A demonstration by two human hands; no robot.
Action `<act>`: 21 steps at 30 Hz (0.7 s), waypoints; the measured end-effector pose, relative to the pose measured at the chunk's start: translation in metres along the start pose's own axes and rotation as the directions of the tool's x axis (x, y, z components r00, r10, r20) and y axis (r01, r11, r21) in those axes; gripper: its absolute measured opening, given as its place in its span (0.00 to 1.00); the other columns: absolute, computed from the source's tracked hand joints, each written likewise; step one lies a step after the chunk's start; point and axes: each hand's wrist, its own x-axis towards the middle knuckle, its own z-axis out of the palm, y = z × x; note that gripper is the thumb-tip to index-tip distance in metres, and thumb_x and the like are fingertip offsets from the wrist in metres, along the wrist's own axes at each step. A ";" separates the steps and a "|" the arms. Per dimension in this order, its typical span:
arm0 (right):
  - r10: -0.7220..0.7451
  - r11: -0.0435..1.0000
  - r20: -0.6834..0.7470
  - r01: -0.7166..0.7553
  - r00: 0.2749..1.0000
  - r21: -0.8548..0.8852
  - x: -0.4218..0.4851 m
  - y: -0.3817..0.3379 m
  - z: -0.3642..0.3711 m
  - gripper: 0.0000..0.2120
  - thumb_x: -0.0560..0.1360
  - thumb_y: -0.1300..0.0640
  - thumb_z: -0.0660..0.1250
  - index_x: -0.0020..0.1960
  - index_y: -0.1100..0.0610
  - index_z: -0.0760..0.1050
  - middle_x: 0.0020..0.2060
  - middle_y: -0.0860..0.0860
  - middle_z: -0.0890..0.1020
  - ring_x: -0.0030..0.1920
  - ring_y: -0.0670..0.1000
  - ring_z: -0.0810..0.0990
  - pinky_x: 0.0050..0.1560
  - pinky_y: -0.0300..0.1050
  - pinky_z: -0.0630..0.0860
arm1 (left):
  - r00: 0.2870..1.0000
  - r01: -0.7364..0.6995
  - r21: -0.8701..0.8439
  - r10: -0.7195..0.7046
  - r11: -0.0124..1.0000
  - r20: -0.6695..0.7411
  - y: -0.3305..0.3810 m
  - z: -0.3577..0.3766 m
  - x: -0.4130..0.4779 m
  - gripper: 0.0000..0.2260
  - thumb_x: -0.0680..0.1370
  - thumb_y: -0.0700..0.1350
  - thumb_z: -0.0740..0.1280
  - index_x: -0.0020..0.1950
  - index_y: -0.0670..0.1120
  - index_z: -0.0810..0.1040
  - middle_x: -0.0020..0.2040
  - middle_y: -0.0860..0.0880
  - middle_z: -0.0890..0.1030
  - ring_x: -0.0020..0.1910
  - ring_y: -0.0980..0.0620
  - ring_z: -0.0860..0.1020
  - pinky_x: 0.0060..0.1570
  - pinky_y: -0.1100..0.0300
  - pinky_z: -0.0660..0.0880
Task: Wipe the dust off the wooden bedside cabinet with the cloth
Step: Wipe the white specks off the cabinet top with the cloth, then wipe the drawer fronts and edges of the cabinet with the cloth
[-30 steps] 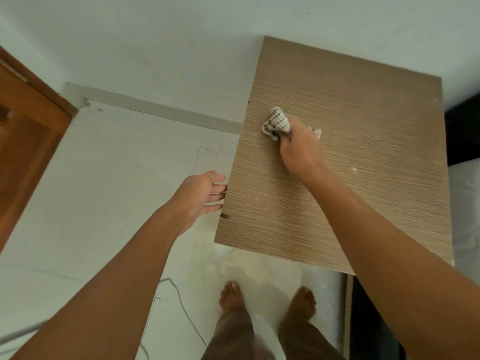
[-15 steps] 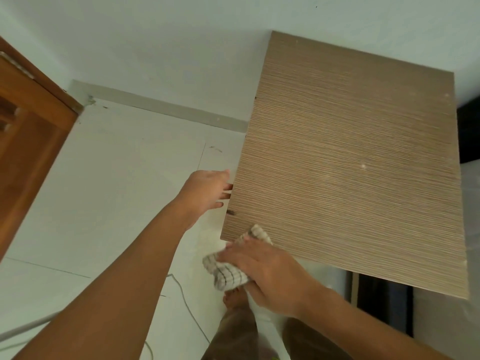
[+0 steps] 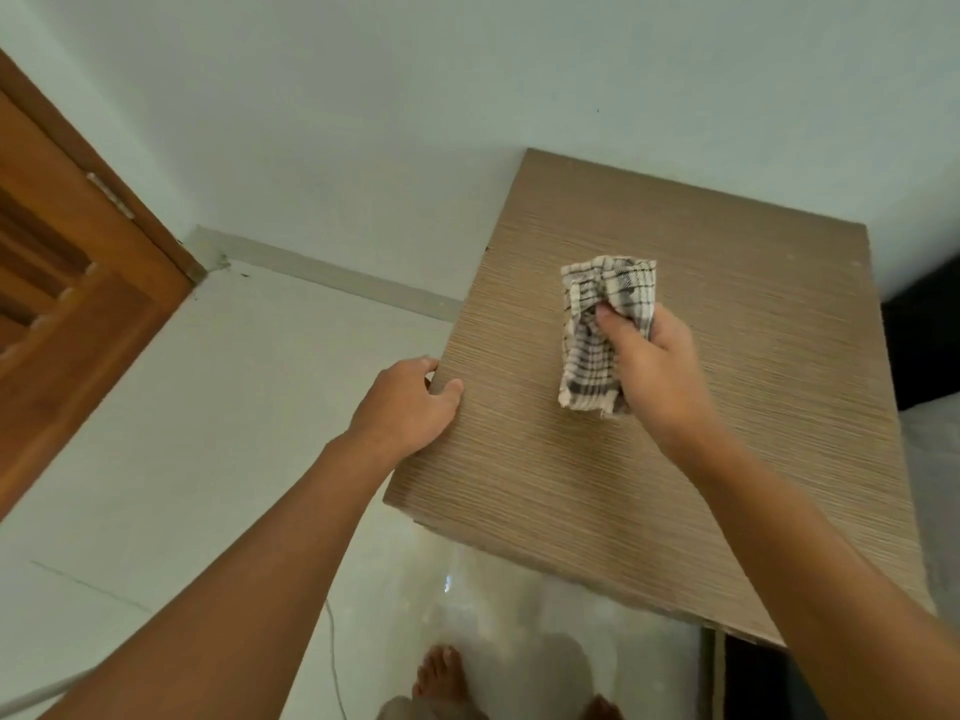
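So the checked beige cloth (image 3: 592, 366) is back on the brown wooden cabinet (image 3: 753, 407), right grip (image 3: 654, 376) clutching it, left grip (image 3: 405, 407) clasping the edge: another pass.

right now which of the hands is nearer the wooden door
Left. The left hand grips the cabinet edge, right of the door; the right hand holds the cloth farther right.

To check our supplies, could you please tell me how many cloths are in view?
1. The checked cloth is over the wooden cabinet, toward its far side, gripped by the right hand. The left hand holds the cabinet's left edge, without a cloth. No other cloth shows.
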 end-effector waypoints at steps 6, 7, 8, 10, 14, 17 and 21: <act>-0.226 0.967 0.077 0.233 0.971 -0.101 0.053 -0.009 -0.006 0.09 0.82 0.56 0.59 0.51 0.49 0.78 0.47 0.46 0.84 0.48 0.46 0.82 0.51 0.47 0.79 | 0.985 -0.094 0.055 0.101 0.994 -0.138 0.003 0.010 0.026 0.17 0.79 0.56 0.63 0.62 0.48 0.80 0.54 0.52 0.81 0.51 0.52 0.77 0.51 0.60 0.70; -0.284 0.943 0.094 0.295 0.954 -0.154 0.058 -0.009 -0.007 0.09 0.82 0.55 0.59 0.52 0.50 0.78 0.47 0.45 0.84 0.49 0.46 0.82 0.50 0.46 0.78 | 0.980 -0.112 0.063 0.121 0.992 -0.159 0.004 0.011 0.032 0.17 0.79 0.56 0.63 0.61 0.48 0.81 0.55 0.50 0.82 0.51 0.52 0.77 0.50 0.60 0.69; -0.357 0.898 0.114 0.375 0.927 -0.229 0.061 -0.007 -0.010 0.09 0.82 0.55 0.59 0.53 0.50 0.77 0.48 0.45 0.83 0.49 0.46 0.81 0.49 0.45 0.77 | 0.970 -0.134 0.083 0.148 0.988 -0.193 0.007 0.015 0.036 0.18 0.79 0.56 0.62 0.58 0.47 0.82 0.54 0.49 0.82 0.50 0.51 0.77 0.49 0.59 0.69; -0.450 0.799 0.181 0.484 0.875 -0.357 0.068 -0.007 -0.011 0.09 0.82 0.53 0.58 0.55 0.51 0.77 0.48 0.45 0.82 0.49 0.46 0.79 0.48 0.45 0.75 | 0.957 -0.140 0.123 0.166 0.983 -0.239 0.010 0.013 0.045 0.19 0.79 0.57 0.61 0.53 0.44 0.84 0.50 0.49 0.82 0.49 0.50 0.78 0.47 0.59 0.69; -0.532 0.648 0.294 0.606 0.794 -0.462 0.071 0.003 -0.023 0.09 0.82 0.53 0.58 0.52 0.54 0.75 0.46 0.46 0.81 0.47 0.47 0.79 0.46 0.43 0.74 | 0.939 -0.178 0.190 0.224 0.966 -0.261 0.008 0.015 0.056 0.21 0.79 0.59 0.61 0.53 0.44 0.84 0.48 0.49 0.82 0.46 0.50 0.78 0.46 0.59 0.70; -0.606 0.411 0.395 0.696 0.691 -0.588 0.065 0.005 -0.037 0.08 0.81 0.51 0.59 0.55 0.51 0.75 0.47 0.48 0.81 0.47 0.50 0.79 0.49 0.49 0.76 | 0.920 -0.205 0.252 0.274 0.946 -0.279 0.006 0.018 0.060 0.24 0.78 0.61 0.61 0.56 0.43 0.83 0.53 0.47 0.83 0.48 0.49 0.79 0.50 0.57 0.73; -0.661 0.327 0.383 0.707 0.645 -0.627 0.041 0.000 -0.049 0.08 0.81 0.52 0.59 0.56 0.50 0.74 0.49 0.47 0.81 0.48 0.49 0.79 0.47 0.45 0.74 | 0.908 -0.209 0.296 0.297 0.932 -0.294 0.003 0.020 0.052 0.26 0.78 0.62 0.60 0.52 0.40 0.84 0.49 0.45 0.83 0.45 0.48 0.80 0.48 0.56 0.75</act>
